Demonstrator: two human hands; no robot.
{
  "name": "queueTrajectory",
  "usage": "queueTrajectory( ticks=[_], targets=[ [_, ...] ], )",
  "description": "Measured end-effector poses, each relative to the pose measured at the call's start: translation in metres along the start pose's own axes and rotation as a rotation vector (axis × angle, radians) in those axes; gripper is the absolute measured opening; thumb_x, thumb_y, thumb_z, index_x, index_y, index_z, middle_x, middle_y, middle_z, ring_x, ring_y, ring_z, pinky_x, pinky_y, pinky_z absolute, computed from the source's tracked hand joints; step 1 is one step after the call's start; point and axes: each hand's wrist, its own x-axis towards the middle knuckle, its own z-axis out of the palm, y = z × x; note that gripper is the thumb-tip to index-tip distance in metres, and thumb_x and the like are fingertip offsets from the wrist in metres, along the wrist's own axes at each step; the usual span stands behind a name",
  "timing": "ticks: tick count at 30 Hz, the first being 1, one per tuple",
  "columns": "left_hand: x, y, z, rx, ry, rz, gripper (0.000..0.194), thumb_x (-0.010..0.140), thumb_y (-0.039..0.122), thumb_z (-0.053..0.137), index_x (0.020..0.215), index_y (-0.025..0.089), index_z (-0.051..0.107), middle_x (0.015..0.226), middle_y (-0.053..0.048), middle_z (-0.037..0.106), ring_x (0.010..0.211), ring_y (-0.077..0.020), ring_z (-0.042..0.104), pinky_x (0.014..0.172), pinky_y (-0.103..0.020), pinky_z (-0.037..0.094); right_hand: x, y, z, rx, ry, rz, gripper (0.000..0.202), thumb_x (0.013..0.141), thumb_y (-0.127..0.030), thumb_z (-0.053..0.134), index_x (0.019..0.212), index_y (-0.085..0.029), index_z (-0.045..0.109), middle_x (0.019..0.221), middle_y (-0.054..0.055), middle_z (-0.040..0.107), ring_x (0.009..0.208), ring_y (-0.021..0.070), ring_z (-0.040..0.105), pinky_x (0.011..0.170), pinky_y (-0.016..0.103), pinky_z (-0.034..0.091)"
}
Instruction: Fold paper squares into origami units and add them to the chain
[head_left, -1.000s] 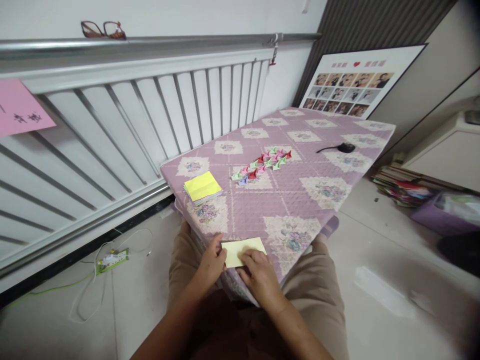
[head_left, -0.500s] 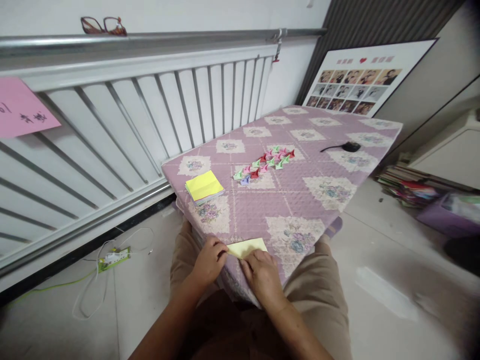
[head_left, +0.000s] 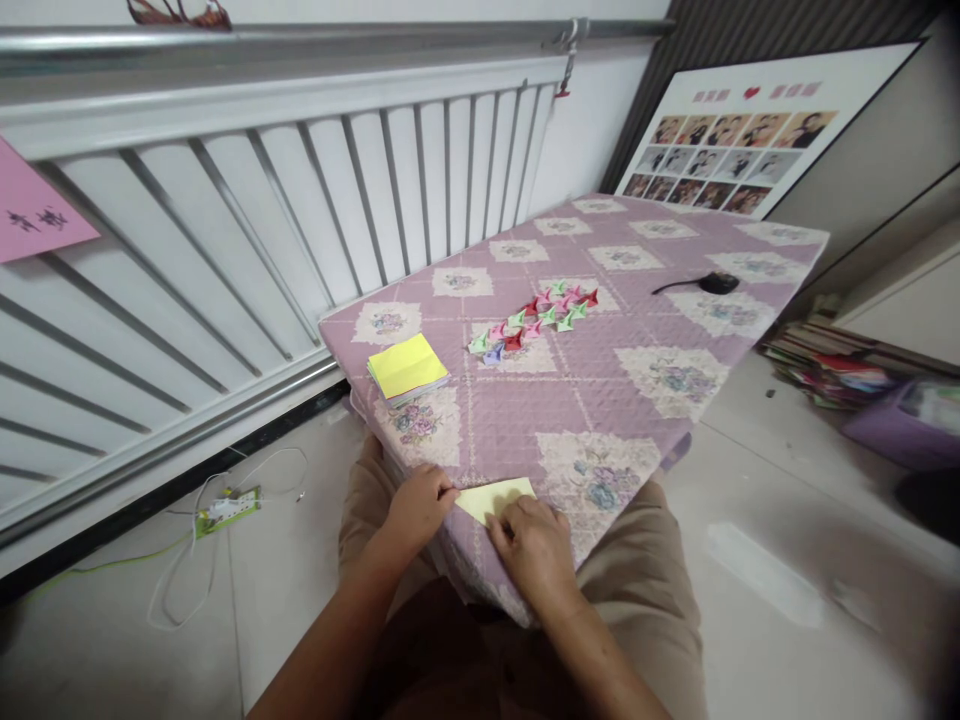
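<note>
A pale yellow sheet of folding paper (head_left: 484,499) lies at the near corner of the table, its visible part narrowing to a point on the left. At that left tip my left hand (head_left: 421,508) is closed, thumb and finger pinching the paper. My right hand (head_left: 531,545) rests over the lower right of the sheet with fingers curled onto it, covering part of the edge. Beyond my left hand sits a stack of square paper (head_left: 409,368), bright yellow on top. Several small folded paper pieces (head_left: 513,341) in green, pink, red and blue stand mid-table.
A flowered pink cloth (head_left: 517,400) covers the table. Toward its right far side lies a black object with a thin tail (head_left: 718,283). A white radiator (head_left: 285,220) runs along the left. A power strip (head_left: 229,509) with cords is on the floor.
The view has shifted slightly. My right hand has slid a little down and right along the paper, and more of the sheet's slanted lower edge shows. The left hand stays at the tip.
</note>
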Motion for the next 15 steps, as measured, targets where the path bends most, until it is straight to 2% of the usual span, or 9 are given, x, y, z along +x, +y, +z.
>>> queueTrajectory(
  ticks=[3, 6, 9, 12, 15],
  targets=[
    [0.001, 0.001, 0.0, 0.02, -0.002, -0.022, 0.015, 0.082, 0.021, 0.055, 0.067, 0.019, 0.054, 0.074, -0.001, 0.054, 0.077, -0.0169, 0.05, 0.07, -0.028, 0.038, -0.001, 0.001, 0.001, 0.005, 0.016, -0.017, 0.019, 0.084, -0.03, 0.059, 0.068, -0.021, 0.058, 0.073, 0.003, 0.06, 0.075, 0.0191, 0.05, 0.071, 0.034, 0.027],
    [0.0, 0.0, 0.0, 0.083, -0.013, -0.035, 0.012, 0.084, 0.023, 0.054, 0.073, 0.019, 0.056, 0.079, -0.002, 0.056, 0.078, -0.0168, 0.051, 0.07, -0.028, 0.038, -0.003, 0.001, 0.002, 0.014, 0.023, -0.102, 0.007, 0.087, -0.025, 0.057, 0.088, -0.023, 0.064, 0.088, 0.005, 0.064, 0.084, 0.0207, 0.051, 0.077, 0.036, 0.027],
    [-0.004, 0.005, 0.001, 0.236, 0.027, -0.01, 0.011, 0.088, 0.025, 0.052, 0.082, 0.019, 0.059, 0.086, -0.003, 0.058, 0.084, -0.0186, 0.052, 0.075, -0.03, 0.04, -0.004, 0.0, 0.004, 0.036, -0.032, -0.221, 0.021, 0.088, -0.017, 0.055, 0.105, -0.027, 0.063, 0.1, 0.003, 0.066, 0.094, 0.0212, 0.052, 0.087, 0.039, 0.026],
    [-0.016, 0.014, 0.01, 0.408, 0.053, 0.139, 0.015, 0.091, 0.023, 0.048, 0.095, 0.021, 0.062, 0.1, -0.007, 0.06, 0.097, -0.0228, 0.05, 0.086, -0.036, 0.038, -0.003, 0.0, 0.005, 0.051, -0.091, -0.256, 0.022, 0.088, -0.014, 0.055, 0.103, -0.027, 0.064, 0.098, 0.002, 0.067, 0.095, 0.0211, 0.053, 0.093, 0.042, 0.025],
    [-0.032, 0.019, 0.022, 0.43, -0.014, 0.292, 0.023, 0.093, 0.022, 0.046, 0.11, 0.023, 0.061, 0.11, -0.007, 0.061, 0.102, -0.0237, 0.05, 0.09, -0.039, 0.037, -0.005, 0.002, 0.005, 0.055, -0.119, -0.262, 0.022, 0.088, -0.015, 0.056, 0.104, -0.026, 0.065, 0.097, 0.003, 0.068, 0.094, 0.0214, 0.055, 0.095, 0.044, 0.026]
  ],
)
